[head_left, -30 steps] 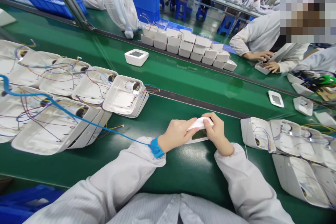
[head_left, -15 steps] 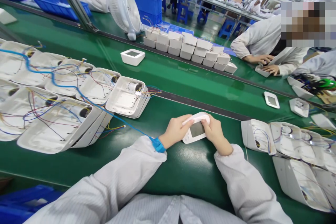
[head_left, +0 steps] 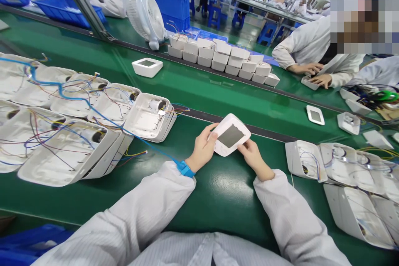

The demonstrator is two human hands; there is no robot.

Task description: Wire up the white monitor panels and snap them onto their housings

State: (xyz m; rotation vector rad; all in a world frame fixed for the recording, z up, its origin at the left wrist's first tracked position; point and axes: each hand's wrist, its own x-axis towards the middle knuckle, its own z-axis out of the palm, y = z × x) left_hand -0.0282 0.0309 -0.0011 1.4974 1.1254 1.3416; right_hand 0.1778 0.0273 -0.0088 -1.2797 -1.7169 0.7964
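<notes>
A white device housing with a grey screen (head_left: 230,135) is held between both hands above the green table (head_left: 218,199), screen facing up and tilted toward me. My left hand (head_left: 202,149) grips its left edge; a blue wrist strap (head_left: 185,169) with a coiled blue cord sits on that wrist. My right hand (head_left: 254,157) supports the housing's lower right corner from below.
Open white shells with coloured wires (head_left: 77,120) lie stacked at the left, more shells (head_left: 349,174) at the right. Finished units (head_left: 147,67) (head_left: 315,114) ride the conveyor. Beyond stand a white fan (head_left: 146,10), rows of white boxes (head_left: 224,58) and a seated co-worker (head_left: 314,50).
The housing has been lifted off the table and turned so its screen faces up. Both hands shifted from covering its top to gripping its sides.
</notes>
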